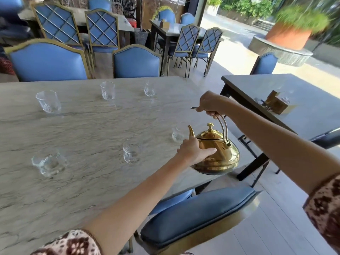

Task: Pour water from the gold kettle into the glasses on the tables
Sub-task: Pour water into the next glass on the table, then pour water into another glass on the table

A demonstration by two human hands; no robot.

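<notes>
The gold kettle point(219, 153) hangs just above the near right corner of the marble table point(82, 129), spout pointing left toward a clear glass point(178, 134). My right hand point(210, 104) grips the top of the kettle's handle. My left hand point(195, 150) rests flat against the kettle's left side, below the spout. Several more clear glasses stand on the table: one just left of the kettle point(131, 151), one at the near left point(48, 163), and three along the far side point(48, 101), point(108, 90), point(150, 89).
A blue padded chair point(196, 214) stands against the table's near edge below the kettle. Two blue chairs point(136, 62) face the far edge. To the right is a dark-topped table point(303, 115) with a wooden holder point(276, 104). More tables and chairs lie beyond.
</notes>
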